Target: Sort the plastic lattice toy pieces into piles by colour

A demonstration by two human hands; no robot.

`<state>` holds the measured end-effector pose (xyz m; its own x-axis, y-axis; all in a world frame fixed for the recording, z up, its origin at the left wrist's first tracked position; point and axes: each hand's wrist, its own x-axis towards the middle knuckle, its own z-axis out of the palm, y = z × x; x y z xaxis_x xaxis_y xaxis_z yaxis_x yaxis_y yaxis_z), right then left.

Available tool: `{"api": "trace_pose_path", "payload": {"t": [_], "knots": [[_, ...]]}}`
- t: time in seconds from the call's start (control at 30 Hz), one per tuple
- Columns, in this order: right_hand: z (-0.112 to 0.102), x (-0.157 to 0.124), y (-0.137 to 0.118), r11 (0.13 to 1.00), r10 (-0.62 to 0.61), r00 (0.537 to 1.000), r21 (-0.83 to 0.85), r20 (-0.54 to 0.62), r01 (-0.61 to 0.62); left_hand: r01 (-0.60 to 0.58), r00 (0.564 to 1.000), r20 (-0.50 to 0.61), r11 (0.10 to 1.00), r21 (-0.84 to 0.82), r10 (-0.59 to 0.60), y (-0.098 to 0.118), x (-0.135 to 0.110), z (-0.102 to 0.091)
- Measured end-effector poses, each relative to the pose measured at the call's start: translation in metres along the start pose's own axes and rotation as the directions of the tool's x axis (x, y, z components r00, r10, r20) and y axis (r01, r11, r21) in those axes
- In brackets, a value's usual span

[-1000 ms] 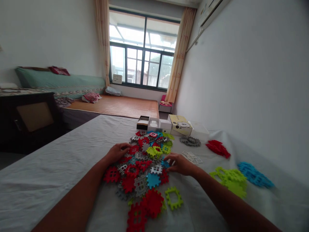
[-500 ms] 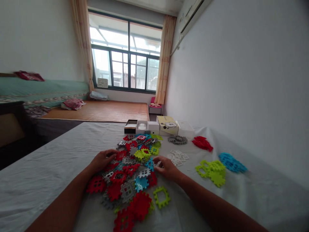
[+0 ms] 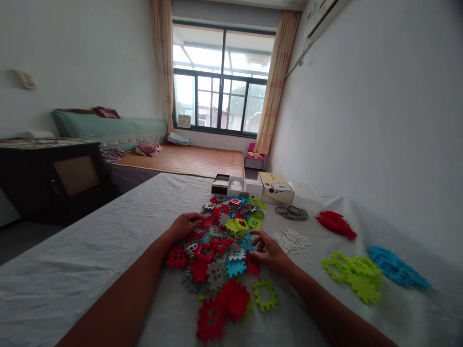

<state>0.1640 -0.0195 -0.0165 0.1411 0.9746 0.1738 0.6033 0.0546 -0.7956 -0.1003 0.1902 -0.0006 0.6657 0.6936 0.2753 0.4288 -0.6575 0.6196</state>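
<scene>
A mixed heap of flat plastic puzzle tiles (image 3: 224, 241) in red, grey, white, blue and green lies on the white sheet in front of me. My left hand (image 3: 184, 225) rests palm down on the heap's left side, fingers curved over red tiles. My right hand (image 3: 269, 250) sits at the heap's right edge, fingers bent and pinched at a white tile beside a blue one. Sorted groups lie to the right: white tiles (image 3: 292, 239), grey tiles (image 3: 291, 212), red tiles (image 3: 335, 224), green tiles (image 3: 352, 277), blue tiles (image 3: 396, 267).
Several small boxes (image 3: 267, 188) stand in a row at the far end of the sheet-covered table (image 3: 90, 260). A white wall runs along the right. A dark cabinet (image 3: 54, 178) and a low bed with a mat (image 3: 188, 161) lie beyond on the left.
The view swung left and back again. My right hand has crept slightly inward onto the heap's right edge; my left hand has stayed on the left side.
</scene>
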Motion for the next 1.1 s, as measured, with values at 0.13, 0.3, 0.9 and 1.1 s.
{"api": "trace_pose_path", "payload": {"t": [0.13, 0.3, 0.9, 1.1], "knots": [[-0.003, 0.0, 0.002, 0.991, 0.002, 1.0, 0.137, -0.012, -0.001, 0.006, 1.0, 0.005, 1.0, 0.014, -0.006, 0.001, 0.0, -0.001], [-0.005, 0.0, 0.0, 0.978, 0.03, 0.998, 0.206, 0.048, -0.039, 0.026, 1.0, 0.009, 1.0, -0.01, -0.026, -0.001, 0.0, 0.0], [-0.317, -0.153, 0.199, 0.683, 0.26, 0.62, -0.313, -0.74, -0.66, 0.023, 1.0, -0.008, 1.0, -0.001, -0.023, -0.005, 0.003, 0.002], [-0.275, -0.112, 0.152, 0.505, -0.013, 0.792, -0.688, -0.61, -0.521, 0.049, 0.999, 0.0, 0.998, -0.036, -0.049, -0.004, 0.002, 0.002]]}}
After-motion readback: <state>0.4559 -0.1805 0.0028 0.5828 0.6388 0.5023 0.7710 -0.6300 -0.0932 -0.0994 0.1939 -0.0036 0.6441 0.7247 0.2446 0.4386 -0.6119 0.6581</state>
